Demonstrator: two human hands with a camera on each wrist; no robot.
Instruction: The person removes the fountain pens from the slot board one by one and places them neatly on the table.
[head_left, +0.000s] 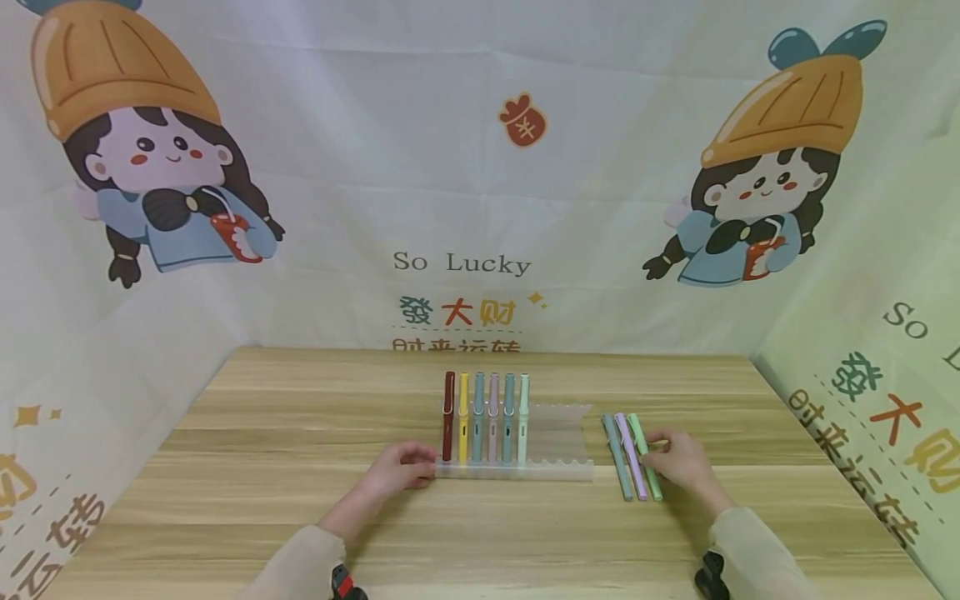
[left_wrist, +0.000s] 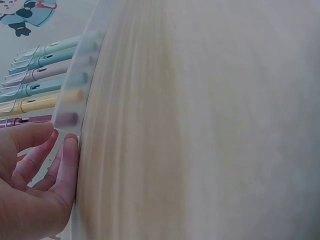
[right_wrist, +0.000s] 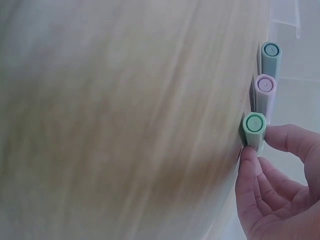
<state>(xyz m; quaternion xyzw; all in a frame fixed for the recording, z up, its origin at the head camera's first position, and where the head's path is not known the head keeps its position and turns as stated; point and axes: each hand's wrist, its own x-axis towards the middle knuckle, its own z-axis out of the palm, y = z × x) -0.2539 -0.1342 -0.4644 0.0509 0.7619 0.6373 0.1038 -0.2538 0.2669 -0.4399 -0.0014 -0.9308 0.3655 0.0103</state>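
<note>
A clear plastic pen holder (head_left: 558, 472) with a notched front rail lies on the table. Side by side in it rest several capped pens: dark red (head_left: 448, 429), yellow (head_left: 463, 429), blue-grey, pink-purple and pale mint (head_left: 522, 433). At its left end, my left hand (head_left: 406, 467) holds the corner between thumb and fingers (left_wrist: 69, 160). Right of the holder, a grey-teal pen (head_left: 617, 458), a lilac pen (head_left: 632, 458) and a green pen (head_left: 646, 458) lie nearly parallel. My right hand (head_left: 681, 458) pinches the green pen, thumb and fingertips on its sides in the right wrist view.
The wood-grain table (head_left: 300, 417) carries everything. Behind and at both sides hangs a pale printed cloth (head_left: 480, 183) with cartoon figures and lettering. The holder's right part (head_left: 555, 429) holds no pens.
</note>
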